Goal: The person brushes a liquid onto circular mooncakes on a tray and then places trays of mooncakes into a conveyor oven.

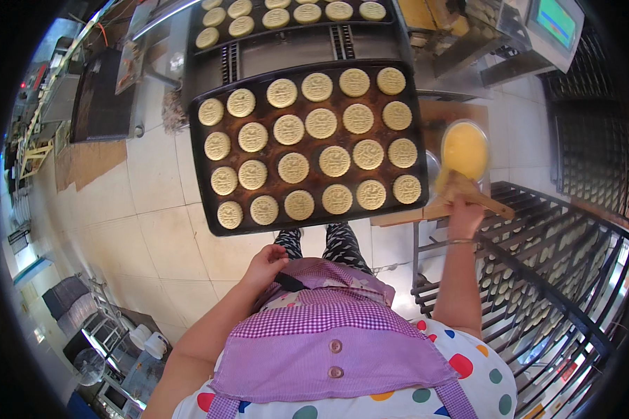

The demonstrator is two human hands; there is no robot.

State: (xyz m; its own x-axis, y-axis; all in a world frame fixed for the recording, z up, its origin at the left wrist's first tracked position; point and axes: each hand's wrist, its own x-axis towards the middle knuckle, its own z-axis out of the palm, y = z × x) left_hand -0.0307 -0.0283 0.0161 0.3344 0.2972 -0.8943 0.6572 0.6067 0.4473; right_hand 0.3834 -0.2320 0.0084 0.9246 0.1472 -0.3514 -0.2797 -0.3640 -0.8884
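My right hand [463, 218] grips a flat wooden-handled pastry brush [495, 204]. The brush's head is at the near rim of a clear bowl of yellow liquid [465, 150] that looks like egg wash. In front of me lies a dark baking tray [307, 222] carrying rows of round, pale pastries with stamped tops, such as one pastry [293, 167] near the middle. By my waist, below the tray's near edge, my left hand [265, 267] is loosely closed with its fingers curled in; I see nothing in it. A black strap-like piece [290, 282] lies beside it against my apron.
A second tray of pastries [276, 19] sits beyond the first on a metal conveyor [286, 50] with dark chains. At right, a black slatted rack [538, 279] stands close to my right arm. A machine with a screen [555, 21] is at the far right.
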